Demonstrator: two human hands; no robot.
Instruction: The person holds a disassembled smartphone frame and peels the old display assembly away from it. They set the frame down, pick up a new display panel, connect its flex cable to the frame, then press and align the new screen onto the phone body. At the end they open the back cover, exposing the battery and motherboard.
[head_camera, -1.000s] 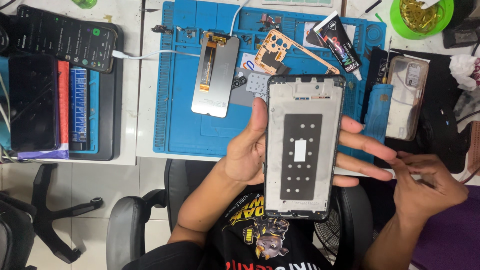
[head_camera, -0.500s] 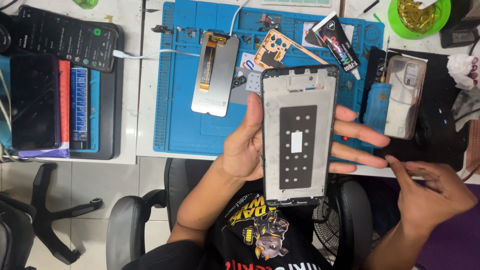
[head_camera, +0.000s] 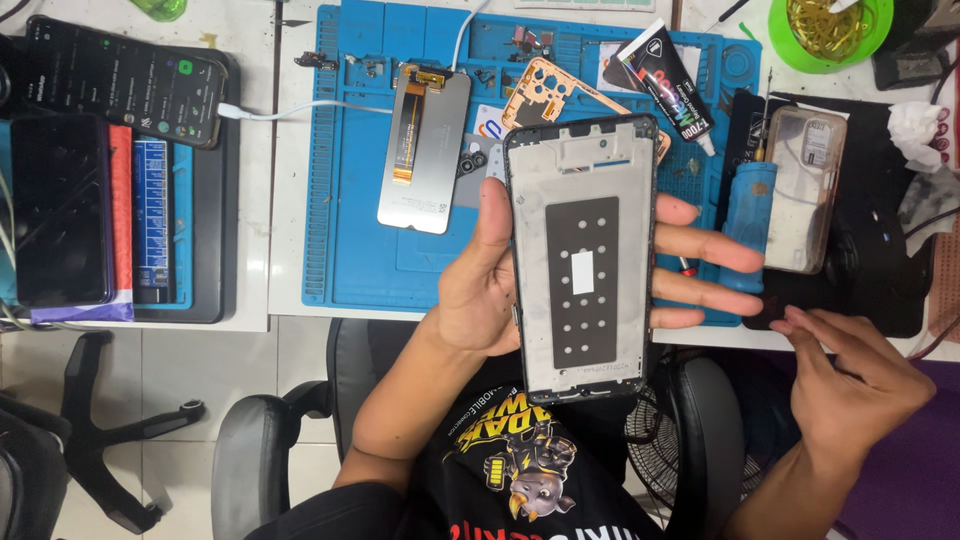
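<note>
At a white desk (head_camera: 300, 250) spread with a large blue silicone repair mat (head_camera: 350, 200), a person holds a black-edged, silver-grey phone middle frame with a dark perforated centre panel (head_camera: 585, 260) upright above the desk's near edge, over their lap. The left hand (head_camera: 500, 280) carries it from behind, thumb along the left edge and fingers (head_camera: 700, 260) splayed past the right edge, a broad cradling grip rather than a clamp. The right hand (head_camera: 850, 380) hovers low to the right with fingers drawn together; whether it pinches anything cannot be told. The chief risk, by the look of it, is a slip: the frame rests on open fingers out past the desk, so a jolt could drop it to the tiled floor (head_camera: 150, 400). Pressure from the thumb may also flex the thin panel. On the mat lie a grey detached display panel with an orange flex strip (head_camera: 425, 150) and a copper-coloured plastic inner frame (head_camera: 560, 100); a careless reach could snag that strip. Smallest hazard is the black tube of adhesive (head_camera: 665, 85), whose nozzle could smear nearby parts.
</note>
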